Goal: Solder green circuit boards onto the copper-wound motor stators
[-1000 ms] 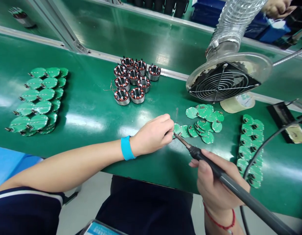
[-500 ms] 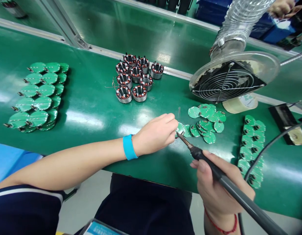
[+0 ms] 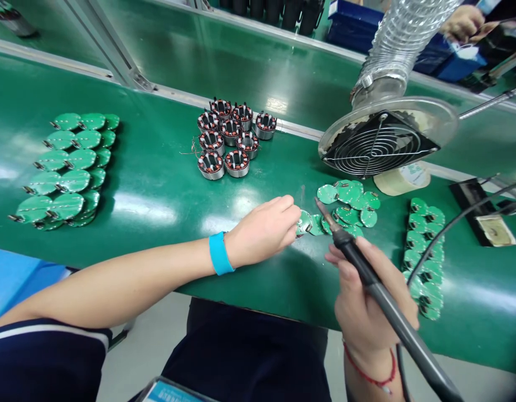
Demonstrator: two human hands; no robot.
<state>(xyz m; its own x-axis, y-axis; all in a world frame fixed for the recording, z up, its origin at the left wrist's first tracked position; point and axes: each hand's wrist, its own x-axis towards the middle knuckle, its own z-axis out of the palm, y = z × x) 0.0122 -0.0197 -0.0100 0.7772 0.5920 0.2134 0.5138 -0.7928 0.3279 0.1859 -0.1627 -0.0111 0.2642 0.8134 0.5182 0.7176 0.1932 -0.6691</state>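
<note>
My left hand [image 3: 268,230], with a blue band at the wrist, is closed on a round green circuit board [image 3: 303,222]. The board's right part shows past my fingertips; the rest is hidden by the hand. My right hand [image 3: 370,301] grips a soldering iron [image 3: 379,293] like a pen, its tip raised up and left, apart from the held board. Loose round circuit boards [image 3: 350,192] lie in a heap just beyond the iron's tip. Farther back stand several copper-wound stators [image 3: 230,131] in a group.
Rows of overlapping circuit boards lie at the left [image 3: 63,167] and right [image 3: 425,257]. A fume extractor fan [image 3: 377,145] with a clear hose hangs over the back right, near a tape roll [image 3: 402,178]. An iron stand [image 3: 483,212] sits far right, its cable crossing nearby. Another person's hand [image 3: 462,23] shows beyond.
The soldering iron's tip has lifted off the board in my left hand and moved up and to the right. My left hand stays in nearly the same place.
</note>
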